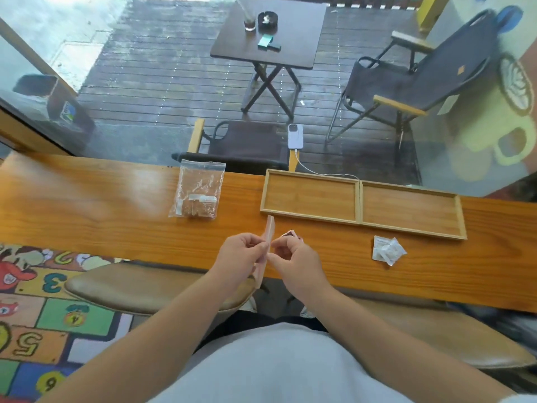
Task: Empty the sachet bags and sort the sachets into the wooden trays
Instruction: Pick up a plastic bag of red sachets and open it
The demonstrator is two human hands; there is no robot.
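Hands (270,253) pinch clear bag (268,228) — edge-on.

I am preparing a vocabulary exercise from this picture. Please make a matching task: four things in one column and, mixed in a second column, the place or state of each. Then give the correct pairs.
Things
1. clear bag
2. wooden trays
3. white sachets
4. pink bag

Places or states
A. held by both hands above the counter's near edge
B. loose on the counter, in front of the trays
C. side by side, nothing inside
D. lying left of the trays, some contents inside

Pairs: 1-D, 2-C, 3-B, 4-A
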